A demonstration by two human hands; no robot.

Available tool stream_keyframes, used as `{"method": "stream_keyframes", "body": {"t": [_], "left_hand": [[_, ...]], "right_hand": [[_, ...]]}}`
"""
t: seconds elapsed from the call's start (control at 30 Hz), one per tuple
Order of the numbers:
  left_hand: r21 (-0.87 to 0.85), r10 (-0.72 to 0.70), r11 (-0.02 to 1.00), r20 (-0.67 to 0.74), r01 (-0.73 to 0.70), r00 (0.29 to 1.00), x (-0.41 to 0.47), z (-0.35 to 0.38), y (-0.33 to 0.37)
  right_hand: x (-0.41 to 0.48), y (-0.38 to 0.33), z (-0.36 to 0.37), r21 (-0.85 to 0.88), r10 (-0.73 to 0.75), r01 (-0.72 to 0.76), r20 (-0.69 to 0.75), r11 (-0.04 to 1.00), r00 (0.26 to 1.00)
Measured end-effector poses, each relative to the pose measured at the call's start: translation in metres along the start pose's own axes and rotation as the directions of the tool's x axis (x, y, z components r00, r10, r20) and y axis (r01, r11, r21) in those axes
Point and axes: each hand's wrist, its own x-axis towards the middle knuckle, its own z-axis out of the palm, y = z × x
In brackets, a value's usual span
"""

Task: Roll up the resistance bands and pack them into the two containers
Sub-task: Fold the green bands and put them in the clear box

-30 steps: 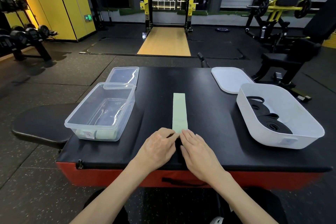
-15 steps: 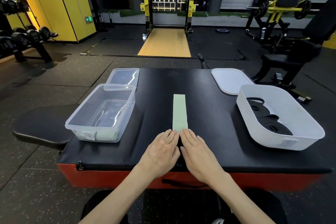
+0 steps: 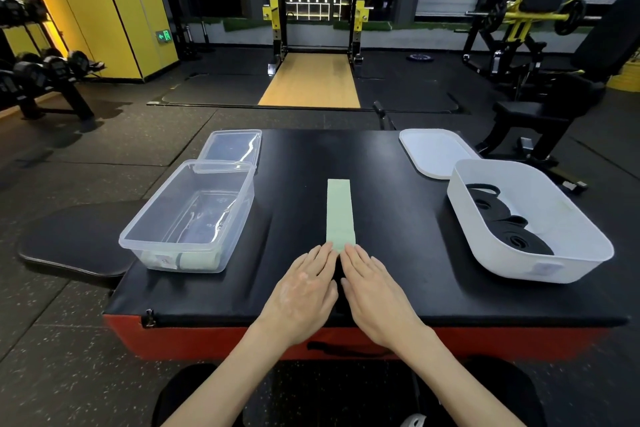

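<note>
A pale green resistance band (image 3: 339, 212) lies flat in a strip down the middle of the black padded table (image 3: 398, 218). My left hand (image 3: 304, 291) and my right hand (image 3: 375, 291) lie side by side, fingers straight, with their fingertips pressing on the band's near end. That near end is hidden under the fingers. A clear plastic container (image 3: 188, 215) stands at the left with pale rolled bands at its near wall. A white container (image 3: 526, 218) at the right holds rolled black bands (image 3: 509, 225).
A clear lid (image 3: 232, 146) lies behind the clear container and a white lid (image 3: 433, 151) behind the white one. The table's red front edge (image 3: 207, 340) is just below my wrists. A black round pad (image 3: 72, 239) sits at the left, gym machines beyond.
Both hands' fingers have straightened and flattened over the band's near end, moving slightly forward. The band and containers have not moved.
</note>
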Motion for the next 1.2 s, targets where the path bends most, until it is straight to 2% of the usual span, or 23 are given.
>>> {"method": "stream_keyframes", "body": {"t": [0.2, 0.4, 0.63, 0.9, 1.2], "left_hand": [[0.01, 0.009, 1.0, 0.052, -0.01, 0.999, 0.002, 0.005, 0.0], [-0.036, 0.025, 0.999, 0.042, -0.023, 0.999, 0.007, 0.001, -0.001], [-0.085, 0.025, 0.996, 0.065, -0.02, 0.998, 0.011, 0.0, -0.007], [-0.164, 0.018, 0.986, 0.052, -0.01, 0.998, 0.013, -0.005, -0.009], [-0.125, 0.004, 0.992, 0.008, -0.003, 1.0, 0.009, -0.003, -0.004]], "right_hand": [[0.007, 0.002, 0.0, 0.061, -0.048, 0.048, 0.007, 0.997, 0.999], [0.005, 0.002, -0.003, 0.12, -0.031, 0.025, 0.05, 0.992, 0.998], [0.003, 0.0, -0.002, 0.094, -0.003, 0.004, -0.018, 0.996, 1.0], [0.008, 0.001, -0.002, 0.102, -0.009, 0.008, 0.019, 0.995, 1.0], [0.019, 0.006, -0.008, 0.114, -0.042, 0.038, 0.028, 0.993, 0.999]]}}
